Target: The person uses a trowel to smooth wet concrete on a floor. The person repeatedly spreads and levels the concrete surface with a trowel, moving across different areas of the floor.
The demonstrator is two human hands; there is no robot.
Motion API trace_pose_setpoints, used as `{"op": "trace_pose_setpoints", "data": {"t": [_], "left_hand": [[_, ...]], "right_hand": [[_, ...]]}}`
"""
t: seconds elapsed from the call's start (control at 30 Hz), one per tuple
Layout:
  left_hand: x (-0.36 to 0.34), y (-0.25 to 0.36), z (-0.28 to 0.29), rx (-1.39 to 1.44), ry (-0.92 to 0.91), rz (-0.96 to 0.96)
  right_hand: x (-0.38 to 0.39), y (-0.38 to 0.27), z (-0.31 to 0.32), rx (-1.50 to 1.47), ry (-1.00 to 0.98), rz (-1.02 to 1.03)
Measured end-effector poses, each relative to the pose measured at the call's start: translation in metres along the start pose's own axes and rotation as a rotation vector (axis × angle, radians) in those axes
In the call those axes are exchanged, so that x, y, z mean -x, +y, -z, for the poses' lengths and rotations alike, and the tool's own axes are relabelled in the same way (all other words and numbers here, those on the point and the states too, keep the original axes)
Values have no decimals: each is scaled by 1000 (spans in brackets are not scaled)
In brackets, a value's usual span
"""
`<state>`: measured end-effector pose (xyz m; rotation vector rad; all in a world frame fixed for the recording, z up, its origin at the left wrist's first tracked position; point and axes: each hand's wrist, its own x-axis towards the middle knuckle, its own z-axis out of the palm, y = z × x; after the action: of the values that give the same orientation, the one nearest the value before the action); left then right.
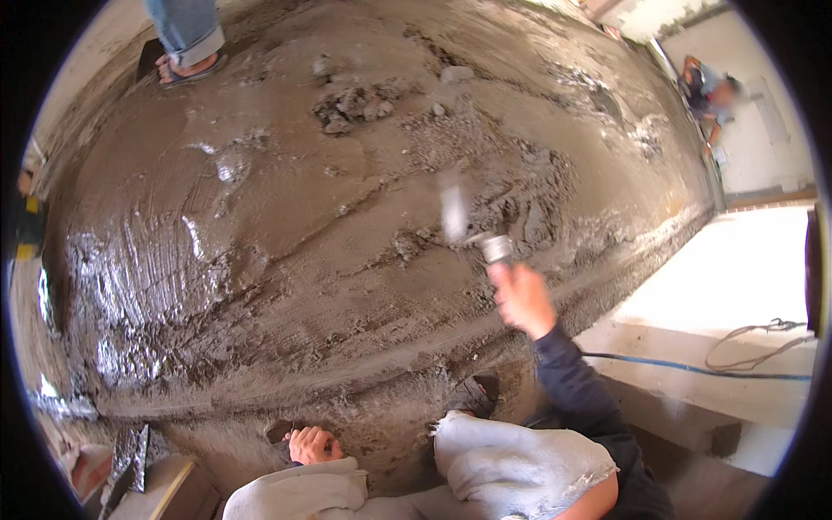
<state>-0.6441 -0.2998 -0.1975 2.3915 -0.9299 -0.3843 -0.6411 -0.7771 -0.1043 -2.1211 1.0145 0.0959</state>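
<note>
My right hand (525, 302) is closed round the handle of a trowel (496, 250), whose pale blade is smeared by motion. The blade is over wet grey mortar (286, 208) that spreads across the floor, beside a rough heap of mortar clumps (533, 204). Down by my knee, my left hand (316, 445) has its fingers curled. A dark thing (279, 431) shows at its knuckles, too little of it visible to name. Combed ridges and a wet shine mark the mortar on the left.
Someone's sandalled foot (191, 69) stands on the far left edge. Another person (706, 91) is at the far right by a wall. A blue cable (693, 366) crosses the pale ledge at right. Mortar-smeared metal tools (130, 459) stand at lower left. Loose lumps (360, 106) lie farther off.
</note>
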Motion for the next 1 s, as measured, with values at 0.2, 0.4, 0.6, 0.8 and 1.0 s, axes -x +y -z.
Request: {"op": "trace_pose_setpoints", "data": {"t": [0.2, 0.4, 0.6, 0.8, 1.0], "left_hand": [[7, -2, -8, -30, 5, 16], [5, -2, -3, -17, -16, 38], [5, 0, -3, -6, 11, 55], [8, -4, -13, -15, 20, 41], [5, -1, -6, -23, 97, 2]], "right_hand": [[4, 14, -52, 447, -279, 249], [-59, 67, 32, 575, -231, 158], [-105, 115, 81, 433, -65, -10], [-133, 126, 108, 506, 210, 23], [-77, 61, 75, -84, 248, -104]]}}
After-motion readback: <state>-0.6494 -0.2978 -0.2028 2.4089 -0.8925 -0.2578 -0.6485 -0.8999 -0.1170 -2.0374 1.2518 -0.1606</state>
